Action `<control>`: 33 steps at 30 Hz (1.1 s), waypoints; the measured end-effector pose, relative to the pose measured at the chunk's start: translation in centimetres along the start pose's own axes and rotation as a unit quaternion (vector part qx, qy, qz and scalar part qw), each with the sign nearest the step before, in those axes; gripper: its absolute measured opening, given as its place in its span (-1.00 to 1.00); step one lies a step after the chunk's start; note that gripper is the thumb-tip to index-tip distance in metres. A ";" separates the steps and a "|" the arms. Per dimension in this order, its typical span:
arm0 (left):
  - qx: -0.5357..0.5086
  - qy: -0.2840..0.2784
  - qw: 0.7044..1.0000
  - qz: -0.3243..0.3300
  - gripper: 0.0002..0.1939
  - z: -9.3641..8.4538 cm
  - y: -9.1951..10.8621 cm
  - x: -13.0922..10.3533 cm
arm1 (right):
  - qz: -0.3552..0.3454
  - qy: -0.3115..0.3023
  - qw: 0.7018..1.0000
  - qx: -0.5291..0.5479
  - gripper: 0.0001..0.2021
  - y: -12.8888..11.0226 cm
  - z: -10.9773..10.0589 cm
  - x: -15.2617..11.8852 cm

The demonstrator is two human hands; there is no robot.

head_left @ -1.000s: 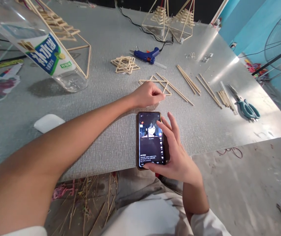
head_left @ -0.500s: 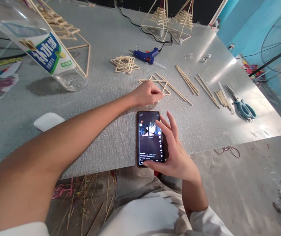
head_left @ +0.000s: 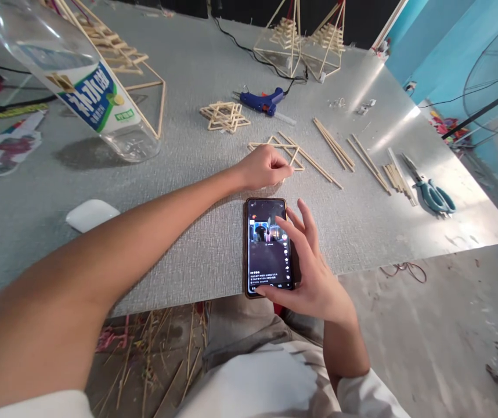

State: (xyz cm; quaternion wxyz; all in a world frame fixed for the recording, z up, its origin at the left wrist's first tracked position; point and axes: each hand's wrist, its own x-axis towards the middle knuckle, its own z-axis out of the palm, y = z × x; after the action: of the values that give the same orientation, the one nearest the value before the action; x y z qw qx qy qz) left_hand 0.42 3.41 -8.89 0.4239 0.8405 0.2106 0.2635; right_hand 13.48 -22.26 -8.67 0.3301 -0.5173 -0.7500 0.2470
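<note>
A phone (head_left: 269, 255) with a lit screen lies at the table's front edge. My right hand (head_left: 312, 267) is around its right side, thumb on the bottom of the screen, forefinger over the upper right, the other fingers apart. My left hand (head_left: 266, 168) rests closed on the table above the phone, its thumb and forefinger pinched at a flat frame of thin sticks (head_left: 296, 155); the palm side is hidden. Just behind lies a star-shaped stick piece (head_left: 226, 116). A blue glue gun (head_left: 262, 103) lies beyond it.
Loose sticks (head_left: 334, 145) and blue-handled scissors (head_left: 435, 196) lie to the right. A large plastic bottle (head_left: 96, 98) and a white mouse-like object (head_left: 92, 215) are at left. Stick pyramids (head_left: 288, 35) stand at the back beside a black cable.
The picture on the phone screen has changed. The whole view has shifted slightly, while both hands keep nearly the same pose.
</note>
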 end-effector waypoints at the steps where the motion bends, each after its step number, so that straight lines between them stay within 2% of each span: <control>1: -0.001 -0.001 1.000 -0.001 -0.45 0.0 0.0 0.0 | -0.001 0.001 1.000 0.000 0.13 0.0 0.0 0.0; 11: -0.003 0.003 1.000 0.010 -0.44 0.1 -0.1 0.0 | 0.003 0.009 1.000 -0.012 0.12 -0.2 0.1 0.0; 18: -0.004 0.000 1.000 0.004 -0.45 0.0 -0.1 0.1 | -0.011 -0.016 1.000 -0.002 0.10 0.0 -0.3 -0.1; 28: -0.009 0.002 1.000 0.009 -0.45 0.0 0.0 0.0 | -0.010 -0.032 0.999 -0.007 0.20 -0.1 -0.4 0.0; 33: -0.009 -0.003 1.000 0.008 -0.46 -0.1 0.0 0.1 | -0.016 -0.035 0.999 0.007 0.08 -0.1 -0.6 -0.1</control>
State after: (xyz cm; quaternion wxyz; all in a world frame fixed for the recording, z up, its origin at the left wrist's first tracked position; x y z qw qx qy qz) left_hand 0.43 3.46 -8.81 0.4299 0.8390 0.2006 0.2665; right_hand 13.88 -22.38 -8.25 0.3116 -0.4937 -0.7674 0.2651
